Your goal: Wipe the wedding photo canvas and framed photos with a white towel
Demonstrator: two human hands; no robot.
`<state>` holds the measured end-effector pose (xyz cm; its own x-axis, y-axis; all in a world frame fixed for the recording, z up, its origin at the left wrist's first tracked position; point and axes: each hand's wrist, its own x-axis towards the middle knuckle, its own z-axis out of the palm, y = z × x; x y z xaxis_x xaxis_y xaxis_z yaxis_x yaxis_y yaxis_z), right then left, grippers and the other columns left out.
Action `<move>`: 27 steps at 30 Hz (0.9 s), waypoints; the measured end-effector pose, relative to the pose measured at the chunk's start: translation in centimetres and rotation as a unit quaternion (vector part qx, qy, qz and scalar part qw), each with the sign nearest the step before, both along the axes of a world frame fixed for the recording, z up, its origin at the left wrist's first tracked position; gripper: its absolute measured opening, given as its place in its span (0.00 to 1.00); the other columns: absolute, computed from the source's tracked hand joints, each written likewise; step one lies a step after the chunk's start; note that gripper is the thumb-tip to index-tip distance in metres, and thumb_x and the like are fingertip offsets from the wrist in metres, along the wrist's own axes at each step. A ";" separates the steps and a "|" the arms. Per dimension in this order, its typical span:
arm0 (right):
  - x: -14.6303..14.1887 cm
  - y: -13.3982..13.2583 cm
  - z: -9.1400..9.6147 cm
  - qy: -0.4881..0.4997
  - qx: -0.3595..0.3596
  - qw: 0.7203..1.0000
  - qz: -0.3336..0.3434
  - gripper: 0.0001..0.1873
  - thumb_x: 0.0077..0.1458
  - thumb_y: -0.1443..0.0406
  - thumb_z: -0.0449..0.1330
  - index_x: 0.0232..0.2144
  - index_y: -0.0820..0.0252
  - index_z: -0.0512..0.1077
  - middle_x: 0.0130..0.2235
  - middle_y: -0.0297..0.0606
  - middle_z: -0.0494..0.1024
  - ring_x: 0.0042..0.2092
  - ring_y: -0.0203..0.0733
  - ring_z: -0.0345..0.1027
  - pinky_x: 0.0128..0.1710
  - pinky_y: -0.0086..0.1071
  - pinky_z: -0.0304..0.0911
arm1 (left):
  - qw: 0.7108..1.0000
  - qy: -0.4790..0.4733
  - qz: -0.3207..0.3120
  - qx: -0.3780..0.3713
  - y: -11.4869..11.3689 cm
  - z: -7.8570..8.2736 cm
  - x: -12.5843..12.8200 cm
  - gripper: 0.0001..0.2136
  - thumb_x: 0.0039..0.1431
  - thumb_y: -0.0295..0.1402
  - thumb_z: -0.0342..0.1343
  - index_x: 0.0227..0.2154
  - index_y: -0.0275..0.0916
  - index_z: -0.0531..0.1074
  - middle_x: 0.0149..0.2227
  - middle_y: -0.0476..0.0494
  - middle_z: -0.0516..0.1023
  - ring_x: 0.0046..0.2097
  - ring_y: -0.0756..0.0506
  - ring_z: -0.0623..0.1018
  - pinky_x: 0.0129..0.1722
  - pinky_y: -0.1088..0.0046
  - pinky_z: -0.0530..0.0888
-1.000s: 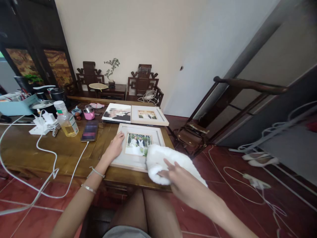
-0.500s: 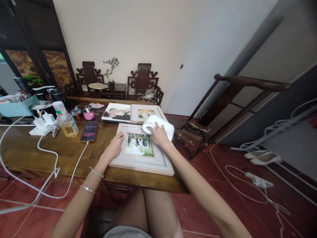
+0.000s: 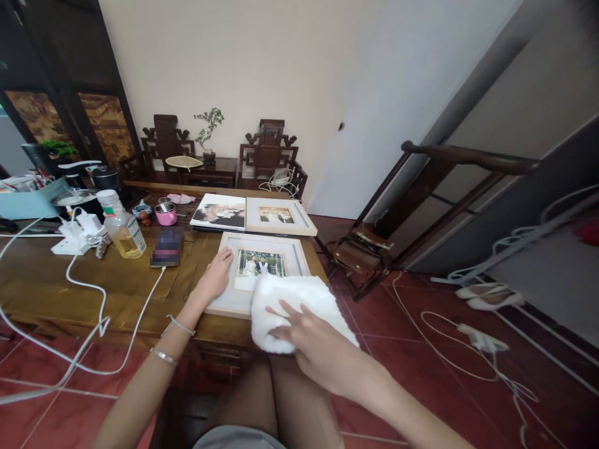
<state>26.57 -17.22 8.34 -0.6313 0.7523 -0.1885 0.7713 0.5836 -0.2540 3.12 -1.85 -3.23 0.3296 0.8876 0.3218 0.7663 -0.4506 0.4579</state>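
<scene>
A pale picture frame (image 3: 226,274) with a photo of two people outdoors lies flat on the wooden table near its front edge. My left hand (image 3: 218,272) grips its left side, fingertips resting on the border. In my right hand (image 3: 309,333) is a white fluffy cloth (image 3: 292,292), pressed against the frame's lower right part. The cloth hides that corner and the lower portion of the photo. Behind it lie a second framed photo (image 3: 302,218) and a white-edged photo panel (image 3: 206,209), side by side.
To the left are a phone (image 3: 167,246) on a charging cable, a bottle of yellowish liquid (image 3: 124,227), a white power strip (image 3: 70,243) and a pink cup (image 3: 165,214). A wooden chair (image 3: 449,162) holding a brown bag (image 3: 358,254) stands right of the table (image 3: 135,290).
My right hand has drawn the cloth from the frame's upper right toward me, down to its lower right corner. My left hand stays at the frame's left side.
</scene>
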 end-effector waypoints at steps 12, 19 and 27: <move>-1.2 17.4 -4.2 -0.040 0.163 0.977 -0.130 0.40 0.45 0.84 0.47 0.59 0.57 0.64 0.69 0.42 0.48 0.68 0.65 0.30 0.58 0.71 0.38 | 1.000 0.003 -0.015 -0.019 0.0 0.5 -0.2 0.30 0.50 0.13 0.41 0.57 0.33 0.64 0.64 0.34 0.62 0.67 0.42 0.57 0.65 0.55 0.56; -2.4 10.6 -3.9 -0.050 0.106 0.992 -0.042 0.40 0.42 0.84 0.48 0.55 0.51 0.70 0.67 0.34 0.53 0.68 0.63 0.36 0.57 0.72 0.43 | 1.000 -0.001 -0.004 -0.007 -0.1 0.2 0.1 0.29 0.51 0.13 0.40 0.57 0.32 0.64 0.63 0.32 0.62 0.67 0.42 0.56 0.65 0.53 0.57; -0.9 2.6 0.0 0.006 -0.044 0.998 0.050 0.41 0.40 0.83 0.46 0.54 0.52 0.71 0.58 0.41 0.70 0.67 0.54 0.46 0.60 0.58 0.51 | 1.000 -0.020 -0.003 -0.014 -0.1 0.1 0.2 0.29 0.51 0.13 0.41 0.57 0.33 0.64 0.63 0.32 0.62 0.67 0.41 0.56 0.65 0.51 0.57</move>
